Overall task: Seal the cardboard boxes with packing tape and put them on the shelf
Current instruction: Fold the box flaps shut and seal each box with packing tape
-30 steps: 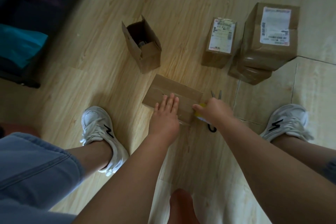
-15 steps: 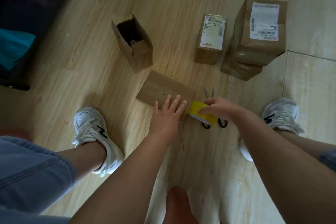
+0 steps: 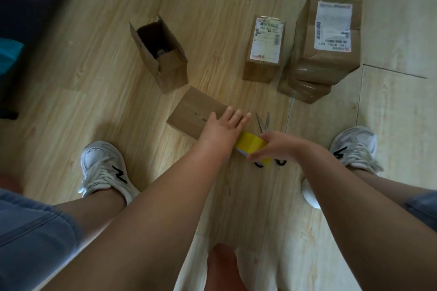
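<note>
A flat brown cardboard box (image 3: 194,111) lies on the wooden floor between my feet. My left hand (image 3: 223,125) presses flat on its right end with straight fingers. Just right of it, my right hand (image 3: 275,146) grips a yellow roll of packing tape (image 3: 250,144) held close to the box's right edge. An open box (image 3: 163,54) with raised flaps stands behind the flat one. At the back right stand a small labelled box (image 3: 264,49) and a larger taped, labelled box (image 3: 328,40) stacked on another box (image 3: 305,90).
Scissors (image 3: 263,123) lie on the floor under my right hand, blades pointing away. My white sneakers (image 3: 104,168) (image 3: 354,146) stand left and right. Dark furniture with pink and teal cloth (image 3: 9,52) fills the far left.
My right hand has pulled the yellow tape roll out to the right of the box, where it shows clearly. My left hand has slid right along the box top.
</note>
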`<action>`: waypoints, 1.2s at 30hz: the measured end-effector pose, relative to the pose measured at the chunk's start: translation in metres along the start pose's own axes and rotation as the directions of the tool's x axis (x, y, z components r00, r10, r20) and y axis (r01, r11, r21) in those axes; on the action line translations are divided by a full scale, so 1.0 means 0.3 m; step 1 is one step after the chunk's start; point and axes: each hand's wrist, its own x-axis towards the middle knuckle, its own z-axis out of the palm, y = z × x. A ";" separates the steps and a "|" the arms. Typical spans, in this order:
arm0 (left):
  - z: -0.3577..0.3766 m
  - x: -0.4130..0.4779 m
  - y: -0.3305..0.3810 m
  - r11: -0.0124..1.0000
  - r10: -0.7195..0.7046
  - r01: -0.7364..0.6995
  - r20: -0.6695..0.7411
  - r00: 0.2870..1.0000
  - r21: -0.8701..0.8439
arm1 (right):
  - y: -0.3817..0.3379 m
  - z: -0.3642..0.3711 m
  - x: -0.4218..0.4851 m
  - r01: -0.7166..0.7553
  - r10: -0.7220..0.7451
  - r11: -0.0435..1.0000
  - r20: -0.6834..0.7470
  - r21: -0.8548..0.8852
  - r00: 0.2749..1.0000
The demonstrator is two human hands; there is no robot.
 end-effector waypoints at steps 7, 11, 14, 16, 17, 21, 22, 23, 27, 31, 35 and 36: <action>-0.007 0.003 -0.006 0.988 0.051 -0.046 -0.032 0.998 0.150 | -0.004 0.009 -0.024 0.022 -0.023 0.999 0.017 0.024 1.000; -0.011 -0.024 -0.039 0.994 0.071 -0.068 -0.036 0.997 0.081 | -0.014 -0.008 -0.051 0.041 -0.040 0.999 0.019 -0.030 0.999; -0.020 -0.066 -0.079 0.998 0.051 -0.054 -0.063 0.997 -0.044 | -0.040 -0.036 -0.092 0.059 -0.058 0.997 -0.033 0.043 0.998; -0.022 -0.104 -0.107 0.993 0.008 -0.019 -0.094 0.996 -0.112 | -0.074 -0.052 -0.131 0.088 -0.077 0.988 -0.086 0.129 0.993; -0.022 -0.120 -0.119 0.990 -0.009 -0.007 -0.108 0.994 -0.140 | -0.093 -0.058 -0.149 0.100 -0.081 0.981 -0.117 0.167 0.990; -0.010 -0.175 -0.147 0.955 -0.062 0.008 -0.173 0.983 -0.296 | -0.165 -0.056 -0.208 0.147 -0.098 0.974 -0.261 0.174 0.960; -0.005 -0.183 -0.149 0.944 -0.070 0.005 -0.186 0.980 -0.329 | -0.178 -0.055 -0.218 0.154 -0.106 0.976 -0.278 0.154 0.955; 0.001 -0.195 -0.150 0.933 -0.080 0.004 -0.195 0.978 -0.359 | -0.190 -0.054 -0.223 0.159 -0.117 0.978 -0.283 0.131 0.952; 0.021 -0.247 -0.171 0.886 -0.127 0.006 -0.231 0.965 -0.463 | -0.172 -0.065 -0.201 0.095 -0.116 0.992 -0.341 -0.078 0.933; -0.006 -0.278 -0.168 0.869 -0.085 -0.067 -0.281 0.956 -0.490 | -0.094 -0.065 -0.191 0.001 -0.053 0.991 -0.389 -0.132 0.920; -0.019 -0.287 -0.155 0.814 -0.114 -0.082 -0.296 0.948 -0.575 | -0.058 -0.091 -0.206 0.072 -0.044 0.996 -0.371 0.061 0.927; -0.018 -0.287 -0.158 0.804 -0.125 -0.078 -0.296 0.947 -0.589 | -0.051 -0.100 -0.203 0.068 -0.040 0.996 -0.365 0.065 0.930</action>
